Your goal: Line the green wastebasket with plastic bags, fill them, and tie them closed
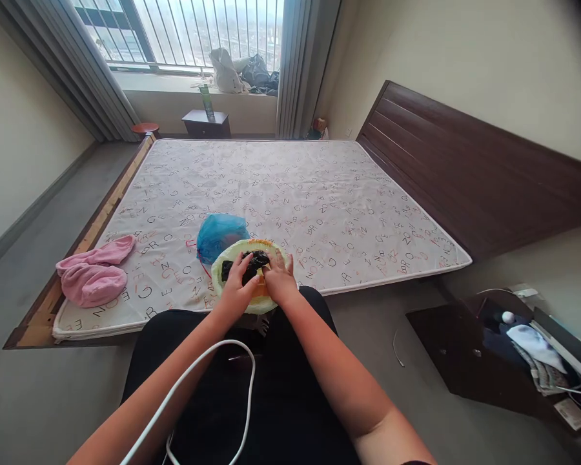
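A round, pale yellow, soft-rimmed container [217,270] rests by my lap at the near edge of the mattress; an orange patch shows inside it. Crumpled black plastic [255,263] lies in it. My left hand [239,284] reaches over the left side, fingers spread and touching the black plastic. From the right, my right hand [279,279] lies over the rim with its fingers apart, the tips beside the black plastic. Just behind the container sits a puffed blue plastic bag [220,234], with a thin red strip hanging at its left.
Pink cloth items [94,271] lie on the left of the lettered mattress [310,194]. A white cable [208,352] loops across my lap. At right stands a dark cabinet [445,352] with clutter on it. A headboard [445,155] lines the right wall; a nightstand [206,124] stands beyond.
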Demonstrator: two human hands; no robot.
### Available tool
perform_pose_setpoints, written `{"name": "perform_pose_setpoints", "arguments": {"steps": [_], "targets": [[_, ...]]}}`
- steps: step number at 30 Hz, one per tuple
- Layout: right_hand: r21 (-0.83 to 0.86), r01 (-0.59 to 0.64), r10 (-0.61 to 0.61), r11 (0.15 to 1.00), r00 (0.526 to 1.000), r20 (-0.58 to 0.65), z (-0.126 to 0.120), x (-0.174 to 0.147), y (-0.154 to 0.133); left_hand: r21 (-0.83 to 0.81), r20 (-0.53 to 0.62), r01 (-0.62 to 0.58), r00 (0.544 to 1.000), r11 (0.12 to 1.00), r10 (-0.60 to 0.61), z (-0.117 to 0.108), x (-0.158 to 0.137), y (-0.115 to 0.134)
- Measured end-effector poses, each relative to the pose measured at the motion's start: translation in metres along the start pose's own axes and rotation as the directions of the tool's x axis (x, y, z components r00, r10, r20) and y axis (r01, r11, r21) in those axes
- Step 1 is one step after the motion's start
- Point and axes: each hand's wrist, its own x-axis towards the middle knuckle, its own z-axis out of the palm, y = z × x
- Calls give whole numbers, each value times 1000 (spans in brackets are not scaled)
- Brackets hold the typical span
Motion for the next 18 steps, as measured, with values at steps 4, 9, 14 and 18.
{"name": "perform_pose_setpoints", "arguments": {"steps": [4,9,14,18], "targets": [[76,-166,175,983,977,-120,-13,-15,23,341,27,12,999,940,-23,-44,15,-7],[587,-449,592,673,803,-65,-4,-38,68,507,-204,-54,962,860,181,-70,16,-46],[787,-611,594,88,666,451,28,-55,89,319,-292,117,956,941,-20,-53,11,-114],[770,-634,493,68,693,526,29,-59,96,-82,-425,107,896,991,-132,-51,10,-147]]}}
